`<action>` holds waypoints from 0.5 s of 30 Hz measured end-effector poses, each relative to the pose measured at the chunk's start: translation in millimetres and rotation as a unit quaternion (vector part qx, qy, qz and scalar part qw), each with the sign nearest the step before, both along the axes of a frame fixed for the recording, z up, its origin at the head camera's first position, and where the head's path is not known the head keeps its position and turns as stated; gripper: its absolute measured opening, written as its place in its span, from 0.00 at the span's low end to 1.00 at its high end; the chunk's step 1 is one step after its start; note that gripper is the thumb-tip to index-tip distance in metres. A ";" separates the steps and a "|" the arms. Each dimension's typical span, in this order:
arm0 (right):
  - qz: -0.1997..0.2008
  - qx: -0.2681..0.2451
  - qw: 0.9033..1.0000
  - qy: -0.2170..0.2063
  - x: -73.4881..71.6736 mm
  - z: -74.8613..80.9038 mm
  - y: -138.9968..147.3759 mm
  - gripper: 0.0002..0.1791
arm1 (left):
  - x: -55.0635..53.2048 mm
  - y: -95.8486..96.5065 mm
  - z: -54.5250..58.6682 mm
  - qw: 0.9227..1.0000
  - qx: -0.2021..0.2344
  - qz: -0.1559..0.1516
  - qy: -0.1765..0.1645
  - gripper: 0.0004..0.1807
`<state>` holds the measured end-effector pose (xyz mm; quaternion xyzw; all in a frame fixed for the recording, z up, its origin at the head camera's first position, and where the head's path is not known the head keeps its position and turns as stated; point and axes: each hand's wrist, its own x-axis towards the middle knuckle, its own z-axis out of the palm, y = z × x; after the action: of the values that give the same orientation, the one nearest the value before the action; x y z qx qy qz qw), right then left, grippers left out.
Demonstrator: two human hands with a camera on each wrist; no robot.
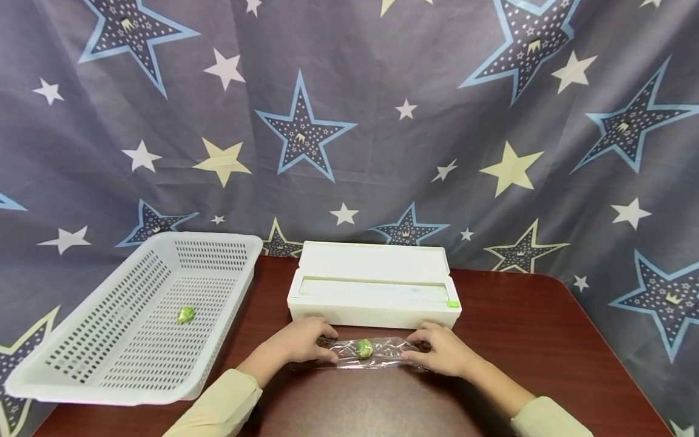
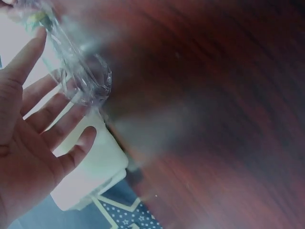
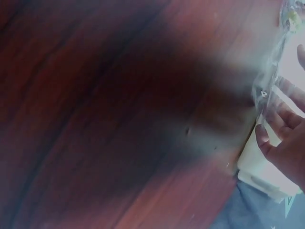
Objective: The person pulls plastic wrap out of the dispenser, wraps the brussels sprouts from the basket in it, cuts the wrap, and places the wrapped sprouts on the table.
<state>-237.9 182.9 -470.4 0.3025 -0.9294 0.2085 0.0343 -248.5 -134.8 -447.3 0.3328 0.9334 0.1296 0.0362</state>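
Observation:
A strip of clear cling film [image 1: 389, 353] lies on the table with a Brussels sprout [image 1: 364, 348] at its middle. At the film's left end is my left hand [image 1: 302, 341], its thumb and fingers apart. My right hand [image 1: 443, 351] is in a like pose at the right end. In the left wrist view, loosely spread fingers [image 2: 55, 112] lie against the crumpled film [image 2: 86, 78]. The right wrist view has relaxed fingers [image 3: 283, 112] by the film's other end [image 3: 264, 93].
Behind the film stands a long white cling film box [image 1: 374, 315], lid raised, with a green slider [image 1: 452, 304] at its right. To the left is a white slotted basket [image 1: 218, 352] with another small green sprout [image 1: 185, 314] inside. A star-patterned curtain [image 1: 371, 182] hangs behind the table.

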 end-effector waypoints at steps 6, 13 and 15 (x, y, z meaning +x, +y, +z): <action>0.016 -0.009 1.000 -0.003 -1.6 -0.2 8.5 0.10 | -0.3 -0.4 -0.1 1.000 -0.017 0.003 0.014 0.18; 0.026 -0.030 0.999 -0.024 0.3 -5.2 8.7 0.06 | 0.4 7.4 -3.2 0.998 -0.046 -0.006 0.038 0.04; 0.022 -0.030 0.999 -0.029 1.0 -5.2 8.5 0.07 | 0.4 8.2 -3.6 0.998 -0.047 -0.014 0.041 0.03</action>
<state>-236.9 191.4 -475.6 0.3152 -0.9166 0.2455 0.0113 -248.1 -126.6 -450.9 0.3483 0.9346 0.0709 0.0152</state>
